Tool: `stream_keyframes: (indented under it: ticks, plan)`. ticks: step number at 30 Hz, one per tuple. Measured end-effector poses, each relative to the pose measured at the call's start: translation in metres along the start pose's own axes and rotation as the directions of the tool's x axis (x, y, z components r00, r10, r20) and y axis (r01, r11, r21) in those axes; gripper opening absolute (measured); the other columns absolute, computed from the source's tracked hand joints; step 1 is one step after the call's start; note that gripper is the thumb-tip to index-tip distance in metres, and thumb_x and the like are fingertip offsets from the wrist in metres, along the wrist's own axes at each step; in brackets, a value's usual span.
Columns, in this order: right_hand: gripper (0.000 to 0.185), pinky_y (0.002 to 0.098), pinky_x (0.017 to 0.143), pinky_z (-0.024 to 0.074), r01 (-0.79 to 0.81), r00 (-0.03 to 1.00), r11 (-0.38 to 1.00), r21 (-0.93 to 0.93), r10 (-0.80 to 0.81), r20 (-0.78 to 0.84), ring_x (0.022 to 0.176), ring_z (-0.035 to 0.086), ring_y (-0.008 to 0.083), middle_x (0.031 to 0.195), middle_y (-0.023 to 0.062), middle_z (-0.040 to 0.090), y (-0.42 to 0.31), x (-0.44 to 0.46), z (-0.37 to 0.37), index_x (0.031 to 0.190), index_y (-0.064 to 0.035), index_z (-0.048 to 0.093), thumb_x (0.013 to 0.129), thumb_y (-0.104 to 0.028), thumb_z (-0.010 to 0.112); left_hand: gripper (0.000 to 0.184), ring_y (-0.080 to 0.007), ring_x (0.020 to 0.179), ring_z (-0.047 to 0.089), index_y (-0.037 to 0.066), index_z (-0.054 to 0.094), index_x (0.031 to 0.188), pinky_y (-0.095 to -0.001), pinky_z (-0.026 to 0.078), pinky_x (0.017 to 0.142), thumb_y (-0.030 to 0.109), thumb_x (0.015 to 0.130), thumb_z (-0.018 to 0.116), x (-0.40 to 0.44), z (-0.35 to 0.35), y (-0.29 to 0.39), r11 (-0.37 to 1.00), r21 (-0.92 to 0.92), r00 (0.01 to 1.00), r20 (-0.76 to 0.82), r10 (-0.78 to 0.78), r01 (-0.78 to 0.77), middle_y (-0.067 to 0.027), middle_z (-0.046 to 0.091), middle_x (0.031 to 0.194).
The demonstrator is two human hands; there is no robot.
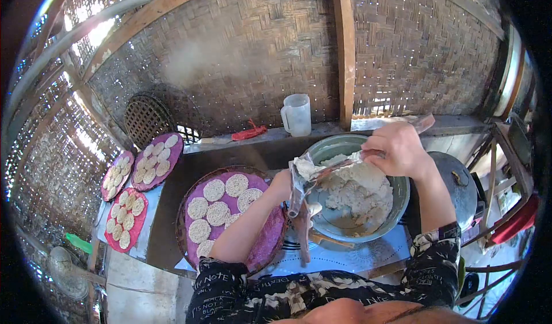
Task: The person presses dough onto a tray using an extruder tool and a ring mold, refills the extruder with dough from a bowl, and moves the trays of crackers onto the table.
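My left hand (281, 187) is closed around a wooden dough press (298, 194) at the left rim of a green basin (401, 212). White dough (306, 167) sits in the top of the press. My right hand (398, 147), above the basin, grips a flat wooden spatula (347, 163) whose tip reaches the dough at the press. More pale dough (368, 194) is heaped in the basin. Below my left forearm lies a round tray (261, 246) with a purple surface, holding several discs of thin dough strands (218, 213). My forearm hides some discs.
Smaller purple trays (140, 180) and a red tray (138, 232) with discs stand at left. Against the woven wall are a plastic jug (297, 116), a red bag (249, 132) and a woven basket (148, 120). A large lidded pot (451, 180) stands right of the basin.
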State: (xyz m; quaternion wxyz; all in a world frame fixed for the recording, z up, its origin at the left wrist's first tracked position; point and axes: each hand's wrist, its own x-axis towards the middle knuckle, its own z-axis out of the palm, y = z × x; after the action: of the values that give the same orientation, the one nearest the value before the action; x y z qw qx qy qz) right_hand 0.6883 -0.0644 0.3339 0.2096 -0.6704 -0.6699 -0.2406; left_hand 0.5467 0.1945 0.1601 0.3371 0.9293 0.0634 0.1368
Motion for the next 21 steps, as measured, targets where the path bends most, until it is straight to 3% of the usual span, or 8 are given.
stream_keyframes:
  ticks: [3,6,9,12,15,17,21]
  plan:
    - [0.011,0.0379,0.056,0.0440,0.000,1.000,0.999,-0.041,0.001,0.027,0.063,0.057,0.0245,0.061,0.0025,0.054,0.008,0.001,0.011,0.065,-0.0132,0.057,0.061,-0.019,0.066,0.040,-0.0365,0.088,0.058,0.004,0.060,0.097,-0.0395,0.047,0.076,0.029,0.067,0.064,0.001,0.004,0.005,0.999,0.041,0.999,-0.026,-0.025,0.026,-0.0214,0.061,0.092]
    - [0.012,0.0382,0.055,0.0434,0.033,0.999,0.998,-0.061,-0.031,0.030,0.061,0.057,0.0252,0.060,0.0043,0.056,0.007,0.003,0.016,0.065,-0.0104,0.060,0.057,-0.014,0.068,0.041,-0.0385,0.085,0.058,0.004,0.059,0.098,-0.0418,0.048,0.074,0.029,0.067,0.062,0.003,0.014,-0.003,0.988,0.138,0.994,-0.079,0.076,-0.065,-0.0224,0.061,0.088]
    - [0.012,0.0380,0.056,0.0440,0.060,0.996,0.997,-0.057,-0.056,0.070,0.062,0.057,0.0248,0.060,0.0037,0.054,0.003,0.007,0.024,0.066,-0.0111,0.058,0.060,-0.017,0.066,0.044,-0.0257,0.098,0.058,0.006,0.056,0.109,-0.0335,0.044,0.084,0.026,0.071,0.067,0.002,0.016,-0.001,0.996,0.027,0.995,0.043,-0.087,0.086,-0.0131,0.060,0.106]
    - [0.014,0.0378,0.057,0.0443,0.121,0.986,0.988,-0.097,-0.108,0.129,0.063,0.057,0.0242,0.062,0.0031,0.053,-0.008,0.012,0.042,0.066,-0.0118,0.056,0.062,-0.020,0.066,0.045,-0.0276,0.098,0.057,0.006,0.056,0.109,-0.0341,0.044,0.084,0.030,0.072,0.064,0.001,0.005,0.035,0.973,0.218,0.992,0.079,-0.098,0.079,-0.0141,0.060,0.106]
    - [0.016,0.0380,0.058,0.0444,0.171,0.972,0.979,-0.110,-0.149,0.182,0.064,0.057,0.0239,0.064,0.0028,0.052,-0.019,0.012,0.067,0.066,-0.0122,0.053,0.063,-0.022,0.066,0.043,-0.0378,0.085,0.059,0.007,0.058,0.103,-0.0422,0.048,0.073,0.034,0.070,0.060,0.001,0.014,0.036,0.997,0.064,0.998,-0.048,0.047,-0.044,-0.0217,0.061,0.091]
    - [0.015,0.0383,0.057,0.0445,0.194,0.970,0.976,-0.099,-0.175,0.169,0.063,0.057,0.0234,0.063,0.0031,0.052,-0.019,0.012,0.069,0.066,-0.0120,0.055,0.064,-0.023,0.065,0.042,-0.0373,0.085,0.059,0.007,0.059,0.103,-0.0419,0.048,0.073,0.035,0.070,0.060,0.000,0.011,0.037,0.997,0.059,0.998,-0.049,0.045,-0.042,-0.0209,0.061,0.092]
    - [0.014,0.0368,0.054,0.0452,-0.004,1.000,0.996,-0.084,0.006,0.021,0.062,0.058,0.0238,0.063,0.0045,0.056,-0.005,-0.003,0.033,0.072,-0.0114,0.061,0.062,-0.019,0.067,0.041,-0.0358,0.088,0.059,0.006,0.060,0.102,-0.0397,0.048,0.074,0.033,0.071,0.061,0.005,0.005,0.003,0.981,0.180,0.997,-0.042,-0.060,0.067,-0.0190,0.061,0.095]
